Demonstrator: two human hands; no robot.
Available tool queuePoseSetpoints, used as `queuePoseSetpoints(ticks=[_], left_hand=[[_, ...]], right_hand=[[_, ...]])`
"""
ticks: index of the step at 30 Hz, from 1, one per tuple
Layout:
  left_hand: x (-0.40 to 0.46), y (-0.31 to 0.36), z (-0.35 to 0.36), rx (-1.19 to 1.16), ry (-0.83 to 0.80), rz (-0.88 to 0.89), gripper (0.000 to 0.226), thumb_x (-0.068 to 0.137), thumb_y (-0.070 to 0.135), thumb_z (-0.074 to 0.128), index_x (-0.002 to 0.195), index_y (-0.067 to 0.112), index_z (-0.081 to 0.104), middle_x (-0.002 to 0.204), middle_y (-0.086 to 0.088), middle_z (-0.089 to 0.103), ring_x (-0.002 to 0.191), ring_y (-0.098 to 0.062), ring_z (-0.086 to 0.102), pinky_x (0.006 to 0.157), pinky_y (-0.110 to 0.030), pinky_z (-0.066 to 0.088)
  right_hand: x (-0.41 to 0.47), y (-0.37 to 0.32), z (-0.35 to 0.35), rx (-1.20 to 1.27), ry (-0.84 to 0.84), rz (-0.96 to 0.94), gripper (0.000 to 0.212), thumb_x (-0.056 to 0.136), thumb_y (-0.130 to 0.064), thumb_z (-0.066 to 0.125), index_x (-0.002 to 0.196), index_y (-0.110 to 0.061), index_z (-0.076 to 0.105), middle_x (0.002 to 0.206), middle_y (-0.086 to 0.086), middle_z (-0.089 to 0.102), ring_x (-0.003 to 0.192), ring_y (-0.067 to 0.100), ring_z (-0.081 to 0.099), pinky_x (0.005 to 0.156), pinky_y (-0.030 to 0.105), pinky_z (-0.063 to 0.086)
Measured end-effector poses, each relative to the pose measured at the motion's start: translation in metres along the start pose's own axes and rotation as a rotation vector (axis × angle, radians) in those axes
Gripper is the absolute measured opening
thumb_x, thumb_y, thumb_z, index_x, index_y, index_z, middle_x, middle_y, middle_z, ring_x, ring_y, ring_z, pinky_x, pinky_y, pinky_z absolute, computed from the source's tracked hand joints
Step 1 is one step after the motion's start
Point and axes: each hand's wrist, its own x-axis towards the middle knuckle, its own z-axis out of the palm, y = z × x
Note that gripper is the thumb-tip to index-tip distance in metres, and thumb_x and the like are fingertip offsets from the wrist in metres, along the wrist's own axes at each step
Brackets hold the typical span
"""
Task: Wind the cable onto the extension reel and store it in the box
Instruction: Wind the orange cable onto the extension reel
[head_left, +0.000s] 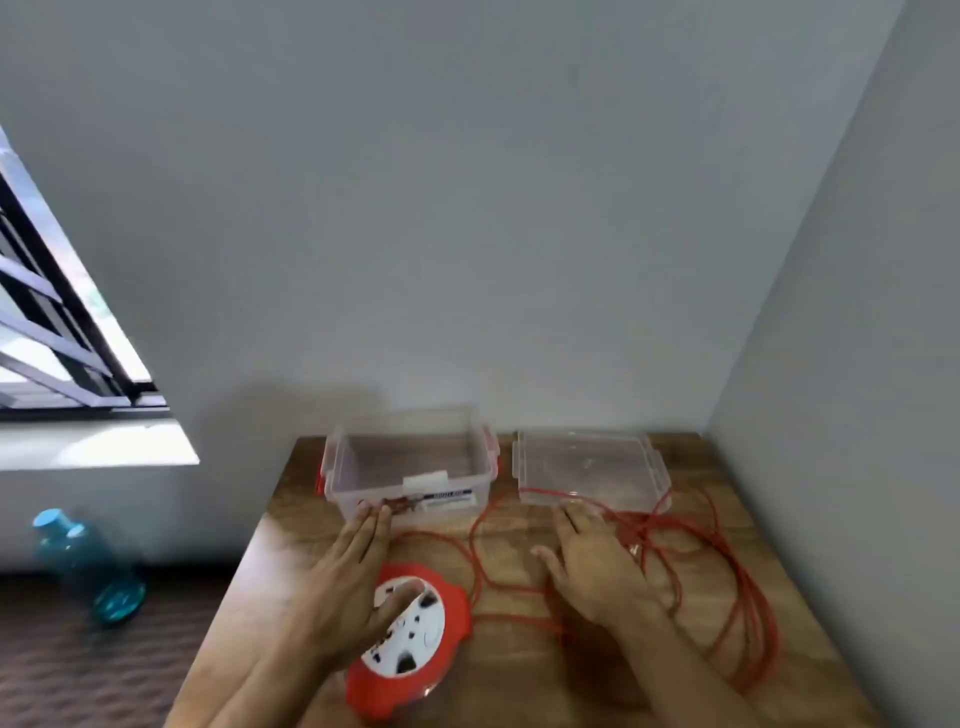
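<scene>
A red extension reel (447, 639) with a white socket face lies flat near the front of the wooden table (519, 675). My left hand (343, 577) hovers flat over the reel's left side, fingers apart, holding nothing. The red cable (737, 587) lies in loose loops across the right half of the table and runs back to the reel. Above the loops, my right hand (597, 566) is spread flat and holds nothing. A clear plastic box (415, 499) with red latches stands open at the back. Its clear lid (592, 467) lies to the right of it.
Grey walls close the table in at the back and on the right. On the floor at the left lies a blue bottle (88, 566), below a barred window (52, 322). The table's left edge drops to the dark floor.
</scene>
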Motion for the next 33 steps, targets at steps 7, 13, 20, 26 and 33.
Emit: queuePoseSetpoints(ticks=[7,13,20,26,33], left_hand=[[-0.032,0.005,0.021,-0.006,-0.083,-0.037,0.114,0.073,0.090,0.000,0.158,0.015,-0.014,0.164,0.005,-0.021,0.153,-0.010,-0.023,0.111,-0.009,-0.024],[-0.045,0.003,0.038,-0.028,-0.124,-0.070,0.113,0.078,0.089,0.006,0.162,0.015,-0.010,0.167,0.005,-0.017,0.154,-0.011,-0.022,0.122,-0.022,-0.010],[-0.053,0.013,0.042,-0.281,-0.032,-0.285,0.098,0.096,0.064,0.050,0.166,0.015,0.002,0.174,-0.004,0.004,0.160,-0.026,0.011,0.127,-0.039,0.016],[-0.042,0.020,0.030,-0.661,0.103,-0.817,0.054,0.094,0.046,0.064,0.134,0.010,0.059,0.123,-0.013,0.073,0.112,-0.033,0.068,0.096,-0.046,0.054],[-0.042,0.011,0.026,-1.096,0.024,-0.883,0.024,0.103,0.028,0.059,0.103,0.008,0.071,0.085,-0.008,0.078,0.079,-0.025,0.074,0.063,-0.035,0.058]], right_hand=[[-0.033,0.001,0.044,0.007,-0.028,-0.008,0.072,0.098,-0.058,0.021,0.157,-0.017,0.024,0.164,0.007,0.024,0.152,0.024,0.016,0.122,0.035,0.005],[-0.045,-0.004,0.049,0.003,-0.024,-0.015,0.062,0.103,-0.046,0.036,0.156,-0.014,0.028,0.161,0.008,0.030,0.152,0.027,0.014,0.122,0.037,0.008],[-0.039,-0.055,0.036,0.120,0.056,-0.368,0.055,0.095,-0.030,0.055,0.149,-0.026,0.042,0.156,0.008,0.037,0.146,0.030,0.029,0.122,0.044,0.022],[-0.026,-0.118,0.036,-0.050,-0.007,-0.528,0.056,0.098,-0.037,0.053,0.150,-0.039,0.036,0.150,0.013,0.043,0.144,0.037,0.026,0.119,0.051,0.022],[-0.028,-0.151,0.039,-0.210,-0.094,-0.364,0.068,0.093,-0.040,0.062,0.152,-0.043,0.027,0.145,0.020,0.042,0.135,0.039,0.033,0.109,0.054,0.025]])
